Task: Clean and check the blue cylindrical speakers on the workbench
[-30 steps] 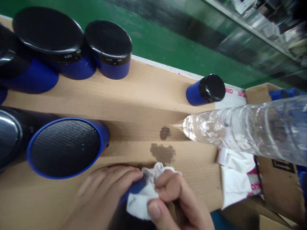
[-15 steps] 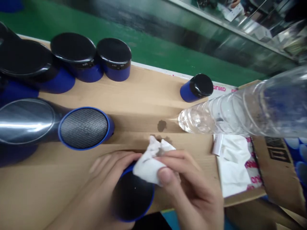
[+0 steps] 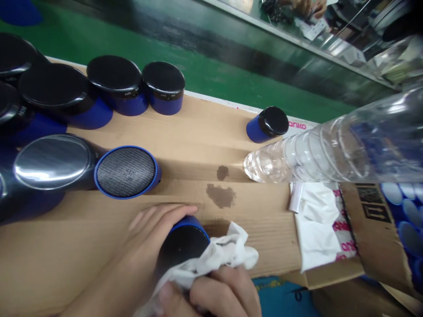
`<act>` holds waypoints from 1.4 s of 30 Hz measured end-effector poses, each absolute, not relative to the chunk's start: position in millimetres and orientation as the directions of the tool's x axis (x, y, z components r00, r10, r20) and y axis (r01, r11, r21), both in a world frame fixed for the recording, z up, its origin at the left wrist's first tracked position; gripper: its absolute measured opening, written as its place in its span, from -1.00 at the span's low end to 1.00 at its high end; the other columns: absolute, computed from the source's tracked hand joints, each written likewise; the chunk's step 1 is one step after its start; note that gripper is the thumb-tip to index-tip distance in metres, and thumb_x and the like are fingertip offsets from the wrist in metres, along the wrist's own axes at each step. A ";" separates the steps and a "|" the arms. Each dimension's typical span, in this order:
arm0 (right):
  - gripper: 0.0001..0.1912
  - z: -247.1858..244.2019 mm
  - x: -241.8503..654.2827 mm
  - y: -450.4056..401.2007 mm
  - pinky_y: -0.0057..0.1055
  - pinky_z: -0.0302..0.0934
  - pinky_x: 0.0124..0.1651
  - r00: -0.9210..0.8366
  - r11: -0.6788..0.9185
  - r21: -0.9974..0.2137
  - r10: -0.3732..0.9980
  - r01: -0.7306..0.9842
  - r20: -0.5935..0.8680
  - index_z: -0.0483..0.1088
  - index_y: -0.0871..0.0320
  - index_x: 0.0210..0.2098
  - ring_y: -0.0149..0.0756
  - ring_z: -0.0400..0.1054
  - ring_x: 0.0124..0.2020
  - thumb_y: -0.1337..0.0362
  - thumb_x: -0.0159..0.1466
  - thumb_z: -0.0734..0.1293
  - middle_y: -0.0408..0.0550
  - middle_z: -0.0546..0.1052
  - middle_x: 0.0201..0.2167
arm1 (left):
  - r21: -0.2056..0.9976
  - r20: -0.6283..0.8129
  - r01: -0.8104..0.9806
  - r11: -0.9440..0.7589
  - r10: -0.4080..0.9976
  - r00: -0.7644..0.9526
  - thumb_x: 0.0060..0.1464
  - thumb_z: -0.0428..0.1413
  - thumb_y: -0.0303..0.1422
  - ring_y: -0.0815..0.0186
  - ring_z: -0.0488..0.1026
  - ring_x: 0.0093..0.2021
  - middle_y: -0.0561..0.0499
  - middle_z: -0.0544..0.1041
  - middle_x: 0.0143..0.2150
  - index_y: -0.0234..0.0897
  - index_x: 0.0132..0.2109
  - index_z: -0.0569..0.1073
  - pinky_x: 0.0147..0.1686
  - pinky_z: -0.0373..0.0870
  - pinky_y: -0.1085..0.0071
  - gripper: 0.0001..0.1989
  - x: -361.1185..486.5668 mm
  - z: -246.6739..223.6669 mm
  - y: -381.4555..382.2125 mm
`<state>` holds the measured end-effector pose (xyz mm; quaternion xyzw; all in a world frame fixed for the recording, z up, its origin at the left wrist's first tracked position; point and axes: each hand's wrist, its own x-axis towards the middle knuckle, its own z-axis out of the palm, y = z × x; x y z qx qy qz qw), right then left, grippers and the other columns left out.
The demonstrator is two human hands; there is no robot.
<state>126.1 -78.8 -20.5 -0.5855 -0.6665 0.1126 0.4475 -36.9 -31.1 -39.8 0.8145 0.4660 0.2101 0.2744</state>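
A small blue speaker (image 3: 183,246) with a dark round face stands near the front edge of the cardboard. My left hand (image 3: 155,233) is wrapped round its left side. In my right hand (image 3: 214,293) a crumpled white cloth (image 3: 228,251) is bunched against the speaker's near right rim; part of the cloth hangs below the hand. Farther left, a speaker with its mesh face up (image 3: 127,171) sits beside a glossy black-topped one (image 3: 54,163). Two damp spots (image 3: 221,196) mark the cardboard just beyond my hands.
Several blue speakers (image 3: 114,83) stand in a row at the back left, and a lone one (image 3: 267,123) at the back right. A clear plastic bottle (image 3: 297,154) slants in from the right. Folded white cloth (image 3: 317,242) lies beside a carton of blue pieces (image 3: 373,242). A co-worker's hand (image 3: 317,9) shows far off.
My right hand has moved down and toward me with the cloth, from the speaker's far edge to its near right side. The damp spots are uncovered. My left hand keeps its hold.
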 end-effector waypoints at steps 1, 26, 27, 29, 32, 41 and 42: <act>-0.90 -16.8 134.6 -74.5 -0.36 0.36 -0.45 0.043 0.282 -0.677 0.906 0.680 0.421 0.62 -0.07 -0.31 -0.26 0.47 -0.46 0.09 0.29 0.49 -0.14 0.52 -0.49 | 0.645 0.114 0.632 -0.430 0.872 0.477 0.15 0.00 -0.37 0.18 0.61 0.00 0.04 0.60 0.04 0.00 0.23 0.24 -0.05 0.57 0.28 -0.51 -36.1 -40.8 -31.6; -0.83 36.9 161.3 -32.5 -0.77 0.38 -0.14 0.218 0.390 -0.873 0.862 0.292 0.458 0.58 -0.02 -0.14 -0.57 0.48 -0.24 0.38 0.37 0.40 -0.30 0.58 -0.28 | 0.817 0.391 0.429 -0.384 0.917 0.076 0.13 0.23 -0.40 0.47 0.43 0.26 0.24 0.48 0.26 0.02 0.21 0.36 0.31 0.25 0.67 -0.48 0.4 23.3 -22.8; -0.83 36.7 161.7 -32.3 -0.76 0.39 -0.14 0.226 0.395 -0.867 0.854 0.303 0.468 0.58 -0.03 -0.14 -0.57 0.49 -0.23 0.38 0.37 0.40 -0.30 0.59 -0.28 | 0.812 0.389 0.444 -0.379 0.918 0.072 0.14 0.22 -0.38 0.47 0.44 0.24 0.25 0.48 0.25 0.03 0.20 0.36 0.31 0.24 0.67 -0.50 1.0 22.7 -23.7; -0.82 35.1 163.6 -32.1 -0.74 0.42 -0.16 0.249 0.386 -0.866 0.847 0.317 0.469 0.57 -0.03 -0.16 -0.55 0.52 -0.25 0.40 0.37 0.39 -0.29 0.62 -0.29 | 0.798 0.384 0.475 -0.371 0.920 0.074 0.18 0.20 -0.34 0.48 0.45 0.22 0.26 0.49 0.23 0.04 0.20 0.35 0.31 0.23 0.67 -0.54 2.0 21.9 -24.8; -0.84 29.9 166.8 -32.1 -0.74 0.45 -0.24 0.335 0.353 -0.911 0.850 0.214 0.407 0.60 -0.04 -0.22 -0.52 0.56 -0.30 0.37 0.36 0.41 -0.26 0.63 -0.35 | 0.818 0.362 0.453 -0.354 0.929 0.073 0.21 0.18 -0.32 0.49 0.41 0.25 0.27 0.47 0.24 0.07 0.22 0.32 0.34 0.21 0.67 -0.54 3.0 20.9 -25.0; -0.84 7.0 171.4 -42.6 -0.65 0.47 -0.42 0.354 0.302 -0.953 0.893 -0.017 0.277 0.54 -0.10 -0.10 -0.42 0.61 -0.44 0.25 0.47 0.31 -0.21 0.68 -0.34 | 0.736 0.367 0.567 -0.371 0.922 0.126 0.15 0.18 -0.22 0.46 0.53 0.16 0.16 0.57 0.15 0.01 0.15 0.37 0.19 0.43 0.66 -0.58 -0.5 22.4 -17.8; -0.84 5.3 170.9 -43.4 -0.65 0.46 -0.42 0.341 0.293 -0.956 0.901 -0.025 0.267 0.53 -0.10 -0.08 -0.42 0.61 -0.44 0.26 0.48 0.30 -0.21 0.69 -0.34 | 0.750 0.362 0.550 -0.368 0.924 0.124 0.15 0.18 -0.23 0.46 0.52 0.17 0.18 0.56 0.16 0.02 0.16 0.36 0.20 0.43 0.66 -0.57 0.4 21.7 -18.2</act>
